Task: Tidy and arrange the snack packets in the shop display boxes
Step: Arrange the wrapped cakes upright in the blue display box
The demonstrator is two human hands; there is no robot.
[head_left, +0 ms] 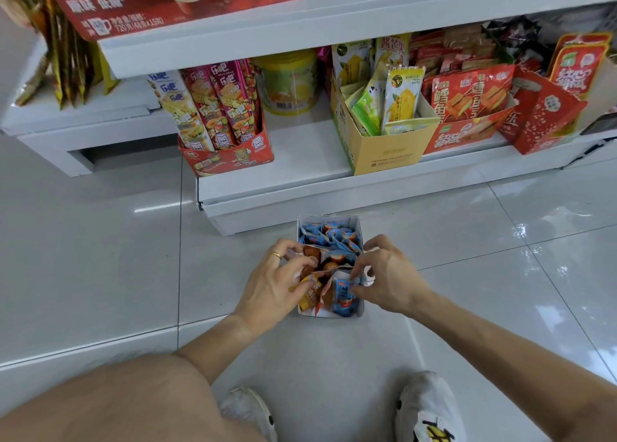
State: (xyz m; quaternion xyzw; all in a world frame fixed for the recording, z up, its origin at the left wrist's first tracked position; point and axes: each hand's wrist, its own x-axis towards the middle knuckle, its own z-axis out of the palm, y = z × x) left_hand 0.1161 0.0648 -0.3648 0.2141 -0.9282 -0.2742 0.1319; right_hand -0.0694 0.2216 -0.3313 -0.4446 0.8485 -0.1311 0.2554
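Down on the glossy, pale tiled floor sits a small white cardboard box, rectangular and open-topped, just in front of the base of the white shelf unit. It is packed with crinkly foil snack packets: blue packets bunched at the far end, brown and orange ones in the middle. The left hand, a gold ring on one finger, curls its fingers over the near left side, its grip closed on an orange packet. The right hand pinches the top of a blue packet standing at the near right corner, its other fingers raised and bent above the box rim. How many packets lie under the hands is hard to tell; the fingers cover the middle of the box. On the lower shelf stand a red display box of long glossy sticks, a round yellow tub, a yellow cardboard box of green and yellow sachets, and red packs to the right, blurred at the edge. A bare knee and two white shoes are cut off at the bottom.
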